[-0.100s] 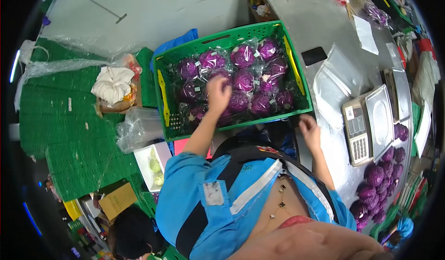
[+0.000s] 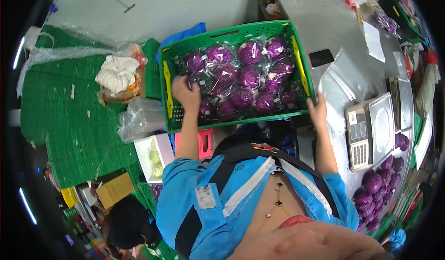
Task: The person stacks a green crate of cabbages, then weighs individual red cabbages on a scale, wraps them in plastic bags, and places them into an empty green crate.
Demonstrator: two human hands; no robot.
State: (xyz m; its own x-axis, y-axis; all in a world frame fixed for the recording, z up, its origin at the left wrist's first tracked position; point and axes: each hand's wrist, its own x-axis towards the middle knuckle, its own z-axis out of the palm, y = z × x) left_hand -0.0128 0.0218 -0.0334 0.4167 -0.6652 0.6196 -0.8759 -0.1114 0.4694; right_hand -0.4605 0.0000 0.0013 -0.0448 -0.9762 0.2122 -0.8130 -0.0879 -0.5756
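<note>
A green crate (image 2: 236, 124) with yellow side strips holds several purple cabbages (image 2: 250, 77) in clear plastic wrap. My left hand (image 2: 186, 94) is inside its left part, fingers curled round a wrapped cabbage that it partly hides. At the crate's front right corner is my right hand (image 2: 318, 109), thumb and fingers apart, nothing held in it. The thumb is at the crate's edge; whether it presses on it is unclear.
On the metal table (image 2: 310, 23) at right are a phone (image 2: 321, 58), clear plastic bags (image 2: 340, 79), a scale (image 2: 359, 139) and loose purple cabbages (image 2: 373, 183). A white box (image 2: 147, 162) of pale vegetables stands left. Another person's head (image 2: 127, 223) shows at lower left.
My left hand has moved left from the crate's middle to a cabbage near its left side. My right hand has come up to the crate's corner. The view has shifted slightly.
</note>
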